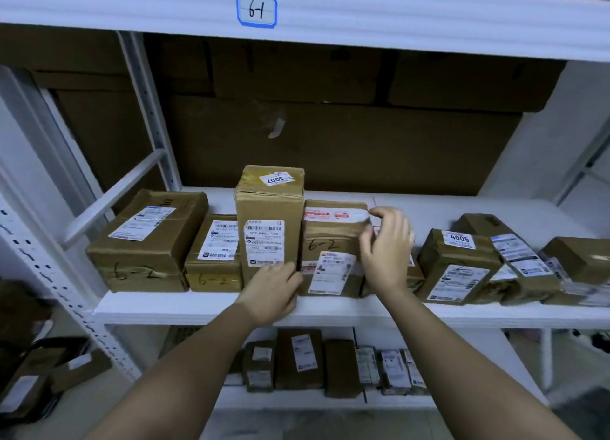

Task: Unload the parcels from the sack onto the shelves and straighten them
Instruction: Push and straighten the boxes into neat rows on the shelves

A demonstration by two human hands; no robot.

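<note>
Two bare forearms rise from the bottom of the frame. The left hand presses flat at the lower left corner of the 6-2 parcel, while the right hand wraps its upper right edge. It stands upright at frame centre on the middle shelf, label facing out. Several parcels already line the row; those at right look crooked. No sack is visible.

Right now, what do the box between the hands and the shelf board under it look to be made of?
Box between the hands: brown corrugated cardboard by the look, matte, wrapped in glossy clear tape that wrinkles and glints; paper labels stuck on. Shelf board: smooth white surface, probably painted metal or laminate; the frame cannot settle which.
</note>
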